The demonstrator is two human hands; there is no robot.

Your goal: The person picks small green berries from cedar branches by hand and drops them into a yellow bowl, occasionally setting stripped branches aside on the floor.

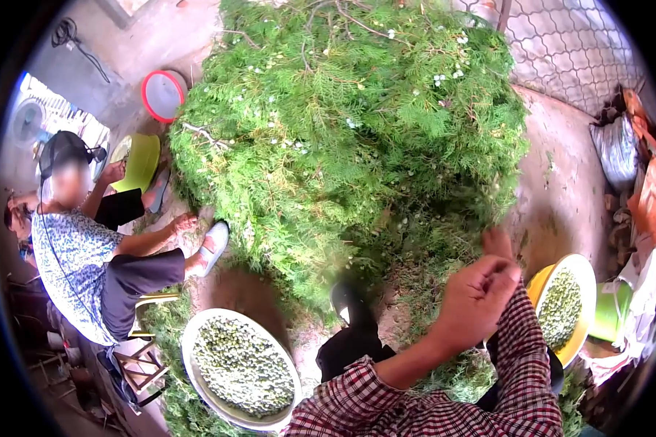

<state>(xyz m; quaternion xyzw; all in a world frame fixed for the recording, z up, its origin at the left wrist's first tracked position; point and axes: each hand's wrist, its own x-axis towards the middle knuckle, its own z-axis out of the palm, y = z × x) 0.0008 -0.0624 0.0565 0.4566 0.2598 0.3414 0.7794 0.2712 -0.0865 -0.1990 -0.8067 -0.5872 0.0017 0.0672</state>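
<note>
My left hand (477,297) is raised in front of me at the right, its fingers curled together in a pinch. Whatever lies between those fingertips, if anything, is too small to make out. Just beyond it is my right hand (496,244), blurred and partly covered by the left one, close to the lower right edge of a big heap of green conifer branches (342,146). Small pale cones dot the sprays. At my right stands a yellow basin (576,349) with a white-rimmed bowl of small green cones (559,309). Another white basin (189,357) of picked green cones sits at my left.
A person (80,240) sits on the left beside the heap, near a yellow-green tub (140,166). A red-rimmed bucket (173,87) stands behind. Wire mesh (561,51) and sacks (619,156) line the right side. A small wooden stool (140,368) is at lower left.
</note>
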